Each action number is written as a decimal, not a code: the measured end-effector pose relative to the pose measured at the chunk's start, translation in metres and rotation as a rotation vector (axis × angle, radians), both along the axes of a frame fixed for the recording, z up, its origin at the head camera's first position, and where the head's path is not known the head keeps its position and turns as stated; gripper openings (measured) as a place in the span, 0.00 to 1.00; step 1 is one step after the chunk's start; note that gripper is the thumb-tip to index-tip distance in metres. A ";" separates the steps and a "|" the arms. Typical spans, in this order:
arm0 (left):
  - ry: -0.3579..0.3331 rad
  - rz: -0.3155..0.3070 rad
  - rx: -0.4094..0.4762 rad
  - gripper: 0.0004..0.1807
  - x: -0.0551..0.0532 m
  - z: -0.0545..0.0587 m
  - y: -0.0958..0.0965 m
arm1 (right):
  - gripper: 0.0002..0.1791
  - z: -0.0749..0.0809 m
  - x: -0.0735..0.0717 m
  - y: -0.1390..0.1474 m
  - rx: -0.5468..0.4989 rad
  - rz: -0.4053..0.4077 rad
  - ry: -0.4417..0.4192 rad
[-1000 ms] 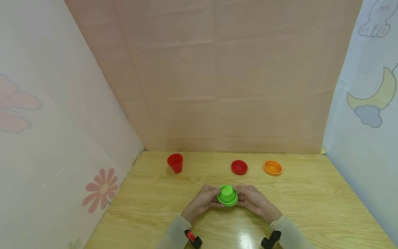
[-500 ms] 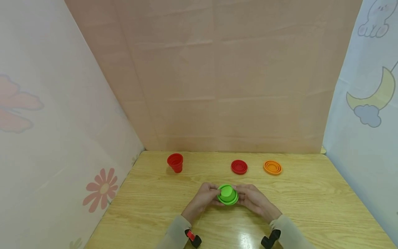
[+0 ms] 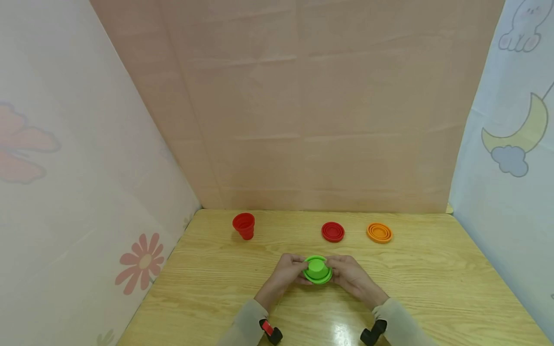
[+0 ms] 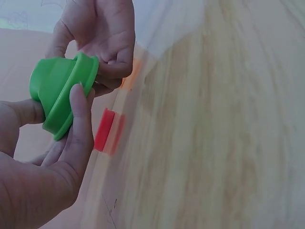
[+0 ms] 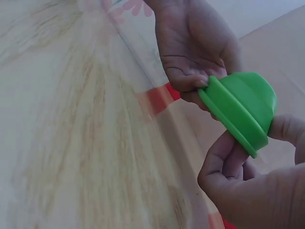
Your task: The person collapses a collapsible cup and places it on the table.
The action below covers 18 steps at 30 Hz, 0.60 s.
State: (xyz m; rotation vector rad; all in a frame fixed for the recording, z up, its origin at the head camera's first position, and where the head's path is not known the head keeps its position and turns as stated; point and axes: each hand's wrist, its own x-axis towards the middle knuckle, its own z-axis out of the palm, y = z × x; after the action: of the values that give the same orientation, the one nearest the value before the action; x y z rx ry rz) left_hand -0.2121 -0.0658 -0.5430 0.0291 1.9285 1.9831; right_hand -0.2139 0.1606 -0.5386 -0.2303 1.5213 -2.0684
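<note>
Between both hands is a green collapsible cup [image 3: 318, 270], partly folded, its narrow base turned up toward the head camera. My left hand [image 3: 285, 275] grips its left side, thumb on the sloping wall and fingers under the rim. On the opposite side my right hand [image 3: 349, 275] pinches it the same way, thumb against the wall. In the left wrist view the green cup [image 4: 64, 93] shows a wide rim with a ring stepped above it. The right wrist view has the cup [image 5: 240, 112] tilted, held off the table by the fingers of both hands.
At the back left of the wooden table [image 3: 207, 278] stands an extended red cup [image 3: 245, 226]. A flattened red cup [image 3: 333, 232] and a flattened orange cup [image 3: 379, 233] lie beyond the hands, toward the right. Cloth walls rise behind and at both sides.
The right thumb has moved up onto the cup's wall. The green cup has tilted slightly and its base looks lower within the rim. The other cups have stayed put.
</note>
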 end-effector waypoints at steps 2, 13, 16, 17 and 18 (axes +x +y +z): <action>0.000 0.019 0.001 0.12 0.001 0.000 0.001 | 0.18 0.000 0.001 -0.002 0.027 -0.015 0.027; -0.071 0.045 0.050 0.16 0.007 -0.001 0.005 | 0.28 -0.001 0.002 -0.011 0.213 -0.163 0.124; -0.089 0.021 0.089 0.18 0.008 -0.003 0.004 | 0.27 0.001 0.004 -0.013 0.250 -0.191 0.130; -0.095 0.013 0.104 0.18 0.008 -0.003 0.003 | 0.26 0.002 0.005 -0.013 0.265 -0.202 0.130; -0.102 0.004 0.126 0.19 0.008 -0.003 0.003 | 0.26 0.003 0.005 -0.013 0.279 -0.219 0.126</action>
State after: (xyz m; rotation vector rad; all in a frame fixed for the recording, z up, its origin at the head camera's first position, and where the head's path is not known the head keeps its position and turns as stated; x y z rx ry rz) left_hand -0.2038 -0.0629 -0.5457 -0.0420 1.7411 2.0643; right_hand -0.2085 0.1475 -0.5359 -0.0916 1.9664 -2.0029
